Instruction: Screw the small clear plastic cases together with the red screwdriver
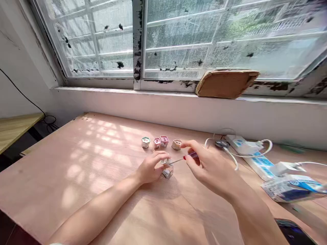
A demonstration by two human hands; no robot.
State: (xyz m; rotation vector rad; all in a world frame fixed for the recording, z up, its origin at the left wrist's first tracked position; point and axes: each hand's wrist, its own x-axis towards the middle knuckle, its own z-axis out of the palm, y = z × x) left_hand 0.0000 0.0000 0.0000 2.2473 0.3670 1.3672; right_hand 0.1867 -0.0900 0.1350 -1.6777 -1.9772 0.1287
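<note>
My left hand (153,166) is closed around a small clear hexagonal box (168,172) with a whitish upper part, low over the table. In my right hand (208,166) is a thin screwdriver (177,161) with a dark purplish handle. Its metal shaft points left, and the tip meets the box near my left fingertips; exactly where it touches is too small to tell. Just beyond my hands stand a green-rimmed box (145,142), a pink box (157,143), a darker pink box (164,141) and a tan box (176,144), the tan one by my right index finger.
A white power strip (255,160) with plugged-in chargers and white cables lies at the right. Near it are a blue-and-clear plastic packet (291,188) and a dark phone (293,231). A piece of brown cardboard (227,83) leans on the windowsill behind the wooden table (51,183).
</note>
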